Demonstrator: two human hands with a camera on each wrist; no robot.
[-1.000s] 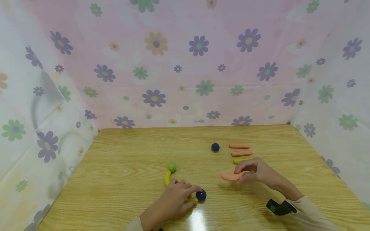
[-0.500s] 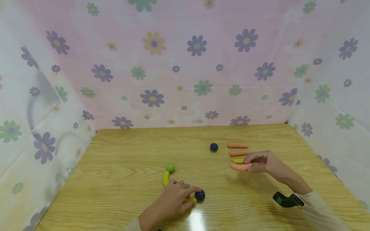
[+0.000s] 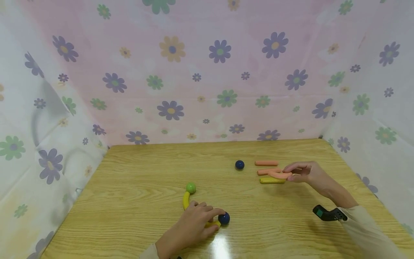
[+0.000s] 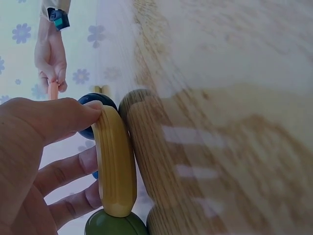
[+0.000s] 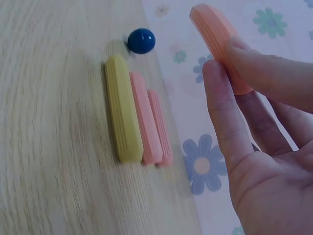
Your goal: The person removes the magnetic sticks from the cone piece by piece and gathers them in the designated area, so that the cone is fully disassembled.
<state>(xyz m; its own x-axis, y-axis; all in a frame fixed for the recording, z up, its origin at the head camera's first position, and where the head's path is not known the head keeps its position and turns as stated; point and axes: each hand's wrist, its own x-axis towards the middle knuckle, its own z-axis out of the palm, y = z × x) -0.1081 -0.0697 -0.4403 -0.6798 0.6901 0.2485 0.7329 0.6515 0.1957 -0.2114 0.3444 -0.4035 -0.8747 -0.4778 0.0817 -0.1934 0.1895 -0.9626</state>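
My left hand pinches a yellow curved stick on the table, with a fingertip at a dark blue ball by its end. A green ball sits at the stick's other end in the left wrist view. Just beyond this hand, a yellow curved piece touches a green ball. My right hand holds an orange curved stick between thumb and fingers, raised off the table. In the head view it overlaps a straight yellow stick and a straight orange stick.
Another straight orange stick lies behind those two, roughly parallel. To their left rests a second dark blue ball. Flowered cloth hangs behind the wooden table and along both sides.
My right hand has carried the orange curved stick to the right and farther back, toward the straight sticks. The left hand has kept its place on the yellow curved stick.
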